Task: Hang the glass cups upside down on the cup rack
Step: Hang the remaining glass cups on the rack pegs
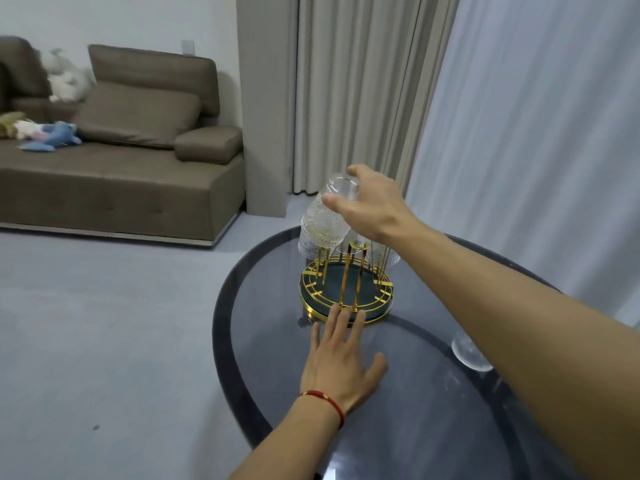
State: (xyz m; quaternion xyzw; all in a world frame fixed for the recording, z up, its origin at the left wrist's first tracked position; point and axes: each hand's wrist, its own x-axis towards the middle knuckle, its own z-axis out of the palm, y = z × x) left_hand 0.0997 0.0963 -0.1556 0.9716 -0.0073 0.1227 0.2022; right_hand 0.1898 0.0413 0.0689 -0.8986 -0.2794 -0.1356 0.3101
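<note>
A: Nearest first — the left hand (341, 362) lies flat and released on the counter (398, 427), fingertips touching the cup rack (346, 289) at its base rim. What could slip?

B: The right hand (372, 202) is clenched on 1 inverted glass cup (327, 216), tilted over a gold prong. If the rim catches the prong off-centre, it may knock the cup hanging just below that grip.

A: Count?

B: 3 cups clearly — 1 held, 1 hung, 1 spare cup (471, 353) behind the right forearm. Possibly another beyond the grip; I can't tell.
</note>
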